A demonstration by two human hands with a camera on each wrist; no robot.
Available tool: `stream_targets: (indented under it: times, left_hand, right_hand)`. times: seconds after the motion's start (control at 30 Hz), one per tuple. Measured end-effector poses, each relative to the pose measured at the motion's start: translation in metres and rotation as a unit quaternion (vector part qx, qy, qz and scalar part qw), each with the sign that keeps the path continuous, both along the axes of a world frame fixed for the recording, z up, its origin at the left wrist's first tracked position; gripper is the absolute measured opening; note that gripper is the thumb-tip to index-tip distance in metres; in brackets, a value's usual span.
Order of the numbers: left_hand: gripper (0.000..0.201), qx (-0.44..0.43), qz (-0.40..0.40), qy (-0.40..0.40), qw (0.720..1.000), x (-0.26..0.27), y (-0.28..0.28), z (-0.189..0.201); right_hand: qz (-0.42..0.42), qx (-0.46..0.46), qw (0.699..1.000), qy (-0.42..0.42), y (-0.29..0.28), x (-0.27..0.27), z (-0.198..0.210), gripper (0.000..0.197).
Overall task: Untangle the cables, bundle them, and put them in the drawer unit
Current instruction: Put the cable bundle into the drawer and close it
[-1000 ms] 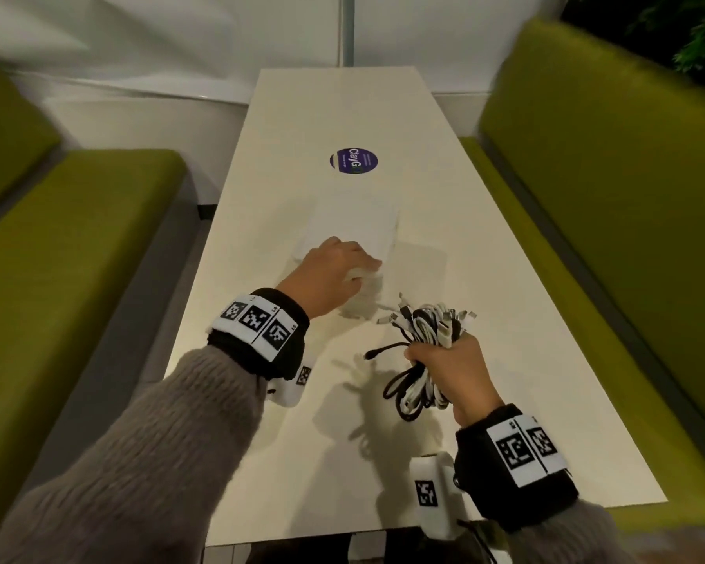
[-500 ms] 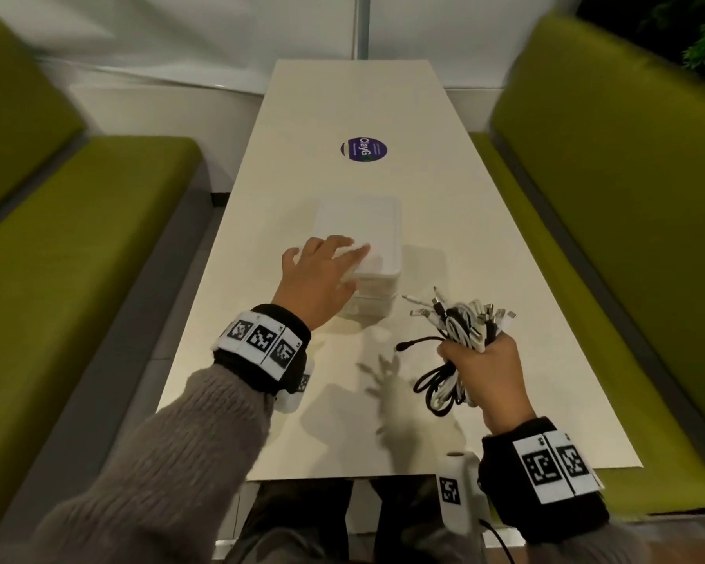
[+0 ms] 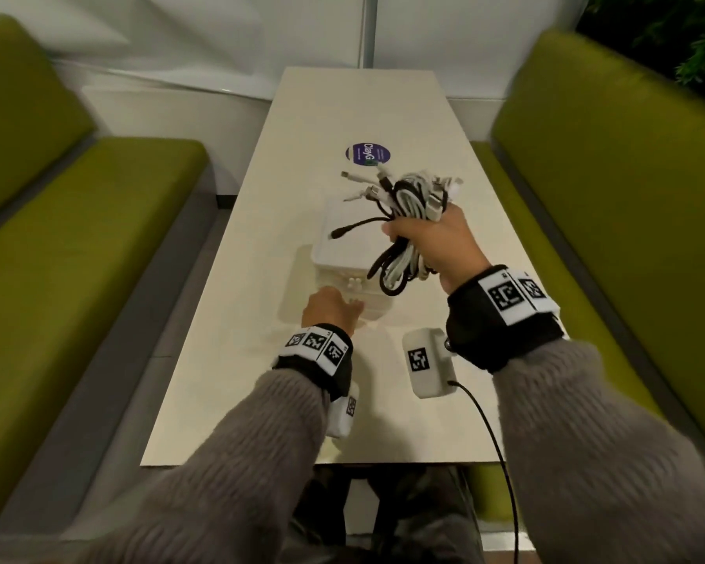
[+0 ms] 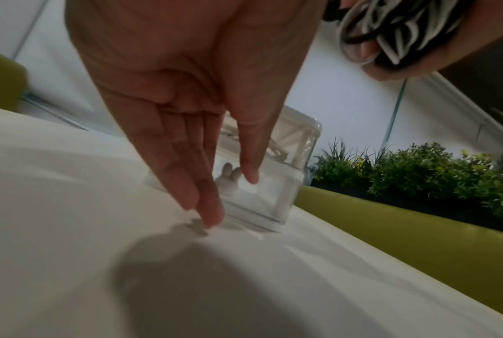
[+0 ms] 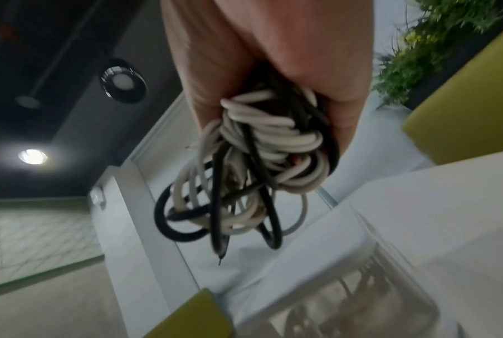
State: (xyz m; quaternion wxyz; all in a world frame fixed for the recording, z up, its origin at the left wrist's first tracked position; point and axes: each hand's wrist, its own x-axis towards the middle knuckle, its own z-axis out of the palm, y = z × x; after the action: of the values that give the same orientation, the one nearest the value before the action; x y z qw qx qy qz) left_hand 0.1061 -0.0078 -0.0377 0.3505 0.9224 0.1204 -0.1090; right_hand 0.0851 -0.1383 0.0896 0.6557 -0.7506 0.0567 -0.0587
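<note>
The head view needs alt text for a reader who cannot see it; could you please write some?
A right hand grips a bundle of black and white cables above a small white drawer unit on a pale table. The left hand reaches toward the unit's front.

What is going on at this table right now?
A person's right hand grips a bundle of black and white cables in the air above a small white drawer unit on the table. The left hand, fingers straight, reaches to the unit's lower front. No drawer looks open yet.
</note>
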Motion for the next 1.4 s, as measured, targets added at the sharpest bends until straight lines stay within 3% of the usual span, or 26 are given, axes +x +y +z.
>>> stream_targets:
  times: [0.2, 0.3, 0.4, 0.53, 0.93, 1.13, 1.27, 1.4]
  left_hand:
    - [0.036, 0.033, -0.009, -0.010, 0.999, 0.003, -0.003, -0.001]
    - [0.023, 0.081, -0.012, -0.018, 0.997, 0.000, -0.006, 0.006]
    - [0.022, 0.123, -0.028, -0.022, 0.992, -0.005, -0.010, 0.012]
    - [0.018, 0.168, -0.053, -0.050, 0.983, -0.019, -0.011, 0.018]
    - [0.030, 0.272, -0.174, 0.002, 0.947, -0.096, 0.003, 0.019]
    - [0.028, 0.260, -0.185, -0.027, 0.947, -0.102, 0.005, 0.022]
    - [0.031, 0.222, -0.172, -0.132, 0.951, -0.097, 0.012, 0.029]
    - [0.022, 0.175, -0.191, -0.120, 0.958, -0.089, 0.017, 0.026]
  right_hand:
    - [0.013, 0.016, 0.986, 0.167, 0.000, 0.031, -0.028, 0.010]
    - [0.014, 0.031, 0.978, 0.205, -0.002, 0.037, -0.037, 0.005]
    - [0.006, 0.004, 0.978, 0.208, 0.001, 0.042, -0.039, 0.022]
    - [0.002, -0.011, 0.979, 0.203, 0.003, 0.046, -0.040, 0.011]
    - [0.001, -0.027, 0.980, 0.199, 0.004, 0.040, -0.039, 0.009]
    - [0.004, -0.021, 0.979, 0.204, 0.003, 0.039, -0.040, 0.021]
    - [0.006, -0.032, 0.980, 0.197, 0.002, 0.038, -0.040, 0.011]
    - [0.004, -0.033, 0.982, 0.188, 0.003, 0.037, -0.041, 0.009]
